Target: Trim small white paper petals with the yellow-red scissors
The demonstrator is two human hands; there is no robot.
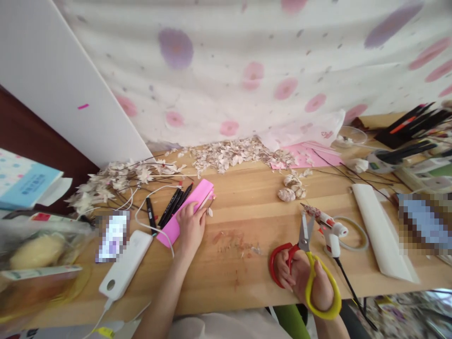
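My right hand (pixel 300 278) grips a pair of scissors (pixel 304 242) by its large loop handles, one red and one yellow. The blades stand partly apart and point away from me, next to a white hot glue gun (pixel 331 235) on the table. My left hand (pixel 191 228) is closed over a long pink folded paper pack (pixel 173 230) that lies slantwise on the wood. A pale narrow strip (pixel 206 199) shows at the pack's edge beside my fingertips, along with a small whitish petal (pixel 209 213). Part of the pack is hidden under my fingers.
Black marker pens (pixel 170 207) lie left of the pack, near a white power bank (pixel 126 264) with cables. Dried petals (pixel 226 155) heap along the back curtain. Pale dried flower heads (pixel 292 188) sit right of centre; a white paper roll (pixel 381 230) lies farther right.
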